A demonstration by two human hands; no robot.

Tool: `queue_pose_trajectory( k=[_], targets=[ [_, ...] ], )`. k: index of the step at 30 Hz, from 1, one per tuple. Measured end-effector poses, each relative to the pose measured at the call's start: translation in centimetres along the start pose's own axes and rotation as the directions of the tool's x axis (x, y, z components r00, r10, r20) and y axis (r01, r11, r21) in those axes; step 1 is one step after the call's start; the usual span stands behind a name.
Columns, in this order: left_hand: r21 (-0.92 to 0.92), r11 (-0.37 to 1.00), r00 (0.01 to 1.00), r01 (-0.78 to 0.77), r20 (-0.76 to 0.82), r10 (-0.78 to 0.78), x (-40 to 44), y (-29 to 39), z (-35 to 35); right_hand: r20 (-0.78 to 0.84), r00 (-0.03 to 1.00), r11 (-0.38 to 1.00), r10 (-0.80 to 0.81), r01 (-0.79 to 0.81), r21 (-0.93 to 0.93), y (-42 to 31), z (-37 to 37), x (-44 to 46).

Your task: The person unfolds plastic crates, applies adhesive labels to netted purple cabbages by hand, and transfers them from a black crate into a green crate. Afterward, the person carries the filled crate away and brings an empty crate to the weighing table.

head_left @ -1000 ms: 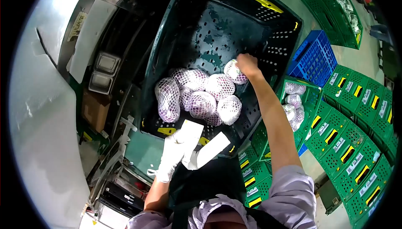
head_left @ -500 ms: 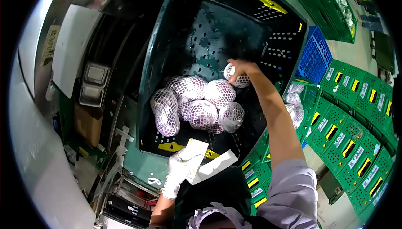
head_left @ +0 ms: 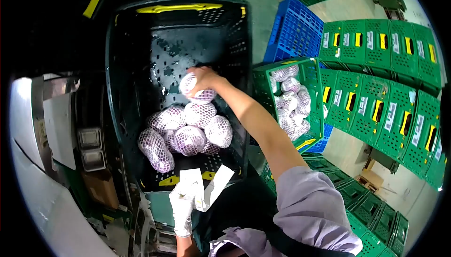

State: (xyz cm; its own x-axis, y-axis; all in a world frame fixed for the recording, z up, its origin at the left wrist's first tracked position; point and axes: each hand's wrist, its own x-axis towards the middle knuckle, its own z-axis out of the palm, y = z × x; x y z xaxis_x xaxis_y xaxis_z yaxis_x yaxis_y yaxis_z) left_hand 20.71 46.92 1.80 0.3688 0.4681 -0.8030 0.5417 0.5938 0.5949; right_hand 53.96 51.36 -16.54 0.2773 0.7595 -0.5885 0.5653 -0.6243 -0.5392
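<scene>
Bundle (head_left: pixel 205 97), netted, lies inside the dark crate (head_left: pixel 188 38), beneath the right hand (head_left: pixel 204 78), whose fingers grip it; gloved left hand (head_left: pixel 181 203), at the crate's near edge, grasps a white strip (head_left: pixel 218 183).

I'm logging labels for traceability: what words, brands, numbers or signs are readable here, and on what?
None can be read.
White rectangular labels on the stacked green plastic crates: printed, but too small.
Folded white paper strip in the white-gloved left hand: no legible text.
Narrow beige label on the grey metal machinery at far left: too blurred.
</scene>
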Motion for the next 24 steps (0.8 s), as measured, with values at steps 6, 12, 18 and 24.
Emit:
queue_pose_trajectory(
  k=[6, 12, 18, 24],
  targets=[
    [0.116, 0.993, 0.982, -0.031, 0.191, 0.009, -0.7, 1.3, 2.9, -0.234, 0.942, 0.688, -0.239, 0.334, 0.644, -3.9, -8.4, -14.5],
    [0.072, 0.994, 0.955, -0.084, 0.290, 0.060, -1.1, 3.5, 10.7, -0.316, 0.887, 0.322, 0.337, 0.207, 0.924, 8.6, -7.0, -28.0],
    [0.053, 0.996, 0.917, -0.067, 0.398, 0.040, -1.9, 2.3, 14.3, -0.282, 0.543, 0.366, 0.791, -0.051, 0.929, 25.2, -2.6, -27.7],
    [0.078, 0.992, 0.942, -0.095, 0.331, 0.064, -1.9, 3.7, 15.2, -0.735, 0.434, 0.779, 0.521, -0.595, 0.201, 32.7, 0.8, -24.1]
  ],
)
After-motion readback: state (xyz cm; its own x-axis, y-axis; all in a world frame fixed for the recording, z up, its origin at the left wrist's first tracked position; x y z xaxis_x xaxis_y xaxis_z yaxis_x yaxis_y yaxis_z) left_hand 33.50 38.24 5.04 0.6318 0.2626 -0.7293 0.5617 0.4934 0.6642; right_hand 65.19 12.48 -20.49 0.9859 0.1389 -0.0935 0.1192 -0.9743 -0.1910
